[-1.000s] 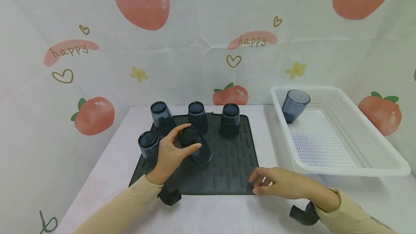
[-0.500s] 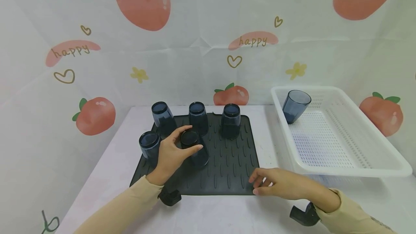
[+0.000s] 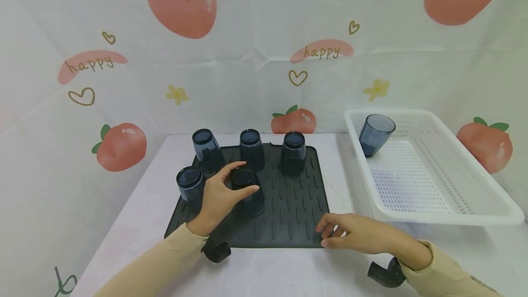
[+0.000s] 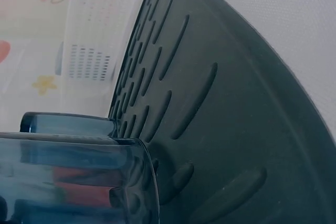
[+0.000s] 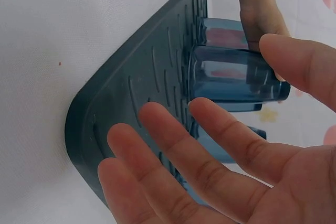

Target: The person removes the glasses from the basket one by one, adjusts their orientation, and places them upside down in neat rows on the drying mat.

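My left hand (image 3: 218, 198) holds an upside-down blue glass (image 3: 249, 200) near its base, thumb on one side and index finger on the other. In the left wrist view a glass (image 4: 79, 177) stands rim down on the dark drying mat (image 4: 247, 114). More overturned glasses surround the held one: one glass (image 3: 189, 187) at the left, and a back row with a left glass (image 3: 207, 152), a middle glass (image 3: 251, 150) and a right glass (image 3: 293, 155). My right hand (image 3: 359, 233) has loosely bent fingers and holds nothing, at the mat's front right corner.
A white perforated basket (image 3: 412, 217) stands on the table to the right. One blue glass (image 3: 374, 136) leans in its back left corner, mouth up. A printed cloth (image 3: 255, 86) hangs behind the table (image 3: 272, 274).
The held glass has gone from tilted to more upright, its rim shifting left and toward me. My left hand moved slightly with it. The right hand stayed where it was.
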`<state>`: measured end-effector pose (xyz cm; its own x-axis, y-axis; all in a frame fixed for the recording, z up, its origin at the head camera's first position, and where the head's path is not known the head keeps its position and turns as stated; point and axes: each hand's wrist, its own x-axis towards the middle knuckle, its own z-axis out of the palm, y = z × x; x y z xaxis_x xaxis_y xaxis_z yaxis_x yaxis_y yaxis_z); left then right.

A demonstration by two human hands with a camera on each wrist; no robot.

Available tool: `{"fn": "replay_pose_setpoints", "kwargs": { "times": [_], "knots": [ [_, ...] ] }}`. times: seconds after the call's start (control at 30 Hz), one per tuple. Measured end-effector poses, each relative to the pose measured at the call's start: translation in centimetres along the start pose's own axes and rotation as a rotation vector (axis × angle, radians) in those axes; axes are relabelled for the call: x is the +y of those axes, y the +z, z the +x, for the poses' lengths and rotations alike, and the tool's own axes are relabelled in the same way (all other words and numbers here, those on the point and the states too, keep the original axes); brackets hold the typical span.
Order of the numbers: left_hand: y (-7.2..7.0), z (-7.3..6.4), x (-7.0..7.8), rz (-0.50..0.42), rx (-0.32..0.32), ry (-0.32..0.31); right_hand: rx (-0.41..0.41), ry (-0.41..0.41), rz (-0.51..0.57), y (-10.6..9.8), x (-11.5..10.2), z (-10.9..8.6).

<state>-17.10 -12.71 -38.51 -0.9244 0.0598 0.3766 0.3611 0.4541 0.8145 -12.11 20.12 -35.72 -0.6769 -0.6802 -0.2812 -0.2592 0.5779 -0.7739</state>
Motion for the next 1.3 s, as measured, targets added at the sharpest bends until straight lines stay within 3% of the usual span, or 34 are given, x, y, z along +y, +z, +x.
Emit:
{"fn": "replay_pose_setpoints", "kwargs": {
  "times": [0.8,1.3],
  "knots": [
    [0.49,-0.15,-0.18,0.021,-0.016,0.004,0.009,-0.004,-0.002,0.03,0.28,0.03],
    [0.68,-0.14,-0.71,-0.031,-0.039,0.015,0.008,-0.022,0.004,0.12,0.37,0.12]
  ]
}}
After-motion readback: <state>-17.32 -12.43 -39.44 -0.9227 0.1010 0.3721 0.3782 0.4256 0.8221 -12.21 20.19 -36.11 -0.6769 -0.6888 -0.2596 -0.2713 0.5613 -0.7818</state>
